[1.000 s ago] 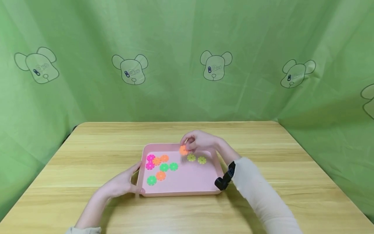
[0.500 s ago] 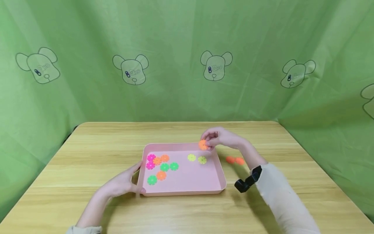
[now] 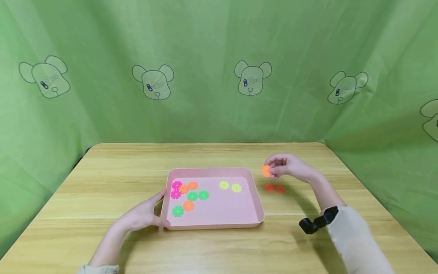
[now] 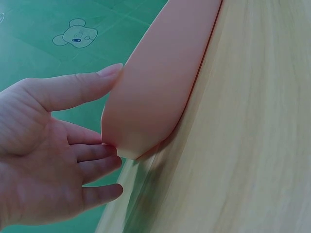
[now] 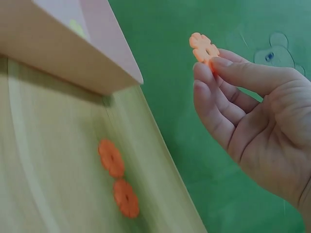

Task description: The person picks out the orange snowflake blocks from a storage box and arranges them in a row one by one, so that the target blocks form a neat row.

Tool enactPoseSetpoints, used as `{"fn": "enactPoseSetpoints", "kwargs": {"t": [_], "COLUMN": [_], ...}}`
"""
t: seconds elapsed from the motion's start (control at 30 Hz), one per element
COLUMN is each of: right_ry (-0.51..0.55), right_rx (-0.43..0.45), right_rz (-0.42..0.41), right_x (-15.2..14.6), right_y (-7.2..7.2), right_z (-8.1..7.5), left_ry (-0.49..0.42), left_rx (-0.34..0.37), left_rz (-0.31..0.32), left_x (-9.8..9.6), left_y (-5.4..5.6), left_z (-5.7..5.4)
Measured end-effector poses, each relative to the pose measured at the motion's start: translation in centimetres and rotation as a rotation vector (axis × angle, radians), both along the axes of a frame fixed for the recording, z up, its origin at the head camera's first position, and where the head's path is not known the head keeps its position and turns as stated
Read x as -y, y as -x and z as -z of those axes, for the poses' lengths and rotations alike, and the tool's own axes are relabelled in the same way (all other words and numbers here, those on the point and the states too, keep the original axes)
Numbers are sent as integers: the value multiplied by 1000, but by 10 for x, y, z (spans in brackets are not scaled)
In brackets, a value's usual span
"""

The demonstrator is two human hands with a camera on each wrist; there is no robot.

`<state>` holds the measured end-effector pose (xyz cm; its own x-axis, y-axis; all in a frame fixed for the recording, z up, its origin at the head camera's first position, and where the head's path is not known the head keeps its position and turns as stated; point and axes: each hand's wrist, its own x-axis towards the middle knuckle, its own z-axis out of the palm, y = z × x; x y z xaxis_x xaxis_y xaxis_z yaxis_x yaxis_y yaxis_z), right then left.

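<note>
Thumb and fingers of my right hand [image 3: 291,167] pinch an orange notched plastic disc [image 3: 266,171] above the table, right of the pink tray [image 3: 219,226]. In the right wrist view the disc [image 5: 202,47] stands out past the fingertips. Two orange-red discs [image 3: 269,187] lie side by side on the table below that hand. My left hand [image 3: 142,215] touches the tray's left end with fingers spread and fairly straight. Inside the tray's left part are pink discs [image 3: 176,194], orange discs [image 3: 188,206] and green discs [image 3: 177,211]. Two yellow discs [image 3: 236,188] lie toward its back right.
The tray stands on a wood-grain table [image 3: 212,251] and has raised walls. A green curtain [image 3: 205,121] printed with bear heads surrounds the table's back and sides. A black wrist camera [image 3: 318,221] sits on the right forearm.
My right hand has carried the orange disc rightward, from over the tray's back to beyond its right side. The two orange-red discs on the table have come into view. The left hand stays put.
</note>
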<state>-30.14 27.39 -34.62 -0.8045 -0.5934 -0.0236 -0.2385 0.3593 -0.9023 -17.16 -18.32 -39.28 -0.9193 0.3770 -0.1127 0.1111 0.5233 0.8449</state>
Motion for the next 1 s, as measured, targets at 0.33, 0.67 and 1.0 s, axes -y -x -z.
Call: {"fn": "enactPoseSetpoints", "kwargs": {"t": [0.33,0.67,1.0], "right_ry": [-24,-5,-5], "right_rx": [-16,69,138], "right_rz": [117,199,263], "right_x": [-39,-70,-98], "right_y": [-12,-22,-25], "right_z": [10,29,48], "left_ry": [-1,-4,-3], "left_rx": [1,3,3], "left_rz": [2,1,1], "left_x": [0,-1,0], "left_y": [-1,-2,0], "left_z": [0,0,2]}}
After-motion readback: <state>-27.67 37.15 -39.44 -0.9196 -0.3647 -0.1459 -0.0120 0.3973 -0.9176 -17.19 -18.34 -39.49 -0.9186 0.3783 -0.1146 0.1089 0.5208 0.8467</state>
